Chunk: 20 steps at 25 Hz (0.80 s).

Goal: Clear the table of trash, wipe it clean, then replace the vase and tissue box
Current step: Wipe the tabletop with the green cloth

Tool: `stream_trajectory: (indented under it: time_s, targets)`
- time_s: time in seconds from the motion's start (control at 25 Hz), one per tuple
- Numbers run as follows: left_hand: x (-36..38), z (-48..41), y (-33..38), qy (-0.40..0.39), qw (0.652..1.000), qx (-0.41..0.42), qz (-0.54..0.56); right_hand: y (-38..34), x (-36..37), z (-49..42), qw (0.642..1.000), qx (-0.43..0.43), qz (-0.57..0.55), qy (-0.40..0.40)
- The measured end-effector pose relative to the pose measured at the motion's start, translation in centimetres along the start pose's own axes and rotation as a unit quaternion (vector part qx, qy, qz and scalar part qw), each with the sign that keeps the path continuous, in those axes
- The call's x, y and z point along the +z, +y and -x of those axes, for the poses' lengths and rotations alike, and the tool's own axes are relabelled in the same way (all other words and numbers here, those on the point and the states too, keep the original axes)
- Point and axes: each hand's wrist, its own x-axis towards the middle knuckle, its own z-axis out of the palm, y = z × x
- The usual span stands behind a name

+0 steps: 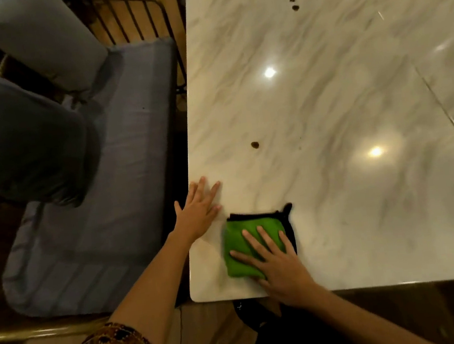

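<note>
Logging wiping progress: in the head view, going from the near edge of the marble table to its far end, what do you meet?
Right hand pressing the green cloth → left hand flat on the marble table → single brown spot → pair of brown spots.

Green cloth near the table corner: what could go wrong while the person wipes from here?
The cloth lies close to the corner of the table, so a stroke outward might push dirt onto the bench. The near brown spot and the far spots may smear rather than lift. The left hand rests flat on the glossy top and may leave prints.
</note>
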Motion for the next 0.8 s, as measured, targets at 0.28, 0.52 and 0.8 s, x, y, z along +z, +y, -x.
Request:
stream_trajectory:
  time_s: [0.28,0.52,0.8]
  targets:
    - [-0.6,0.3,-1.7,0.030,1.000,-0.002,0.008,4.1,-1.7,-16.0,0.994,0.096,-0.008,-0.059]
    - [-1.7,-0.3,-4.0,0.019,0.995,0.075,-0.058,-0.6,0.1,-11.8,0.995,0.103,-0.005,-0.006]
    - [-5.5,-3.7,-7.1,-0.042,0.964,0.213,-0.152,-14.6,1.9,-3.2,0.986,0.167,0.006,-0.019]
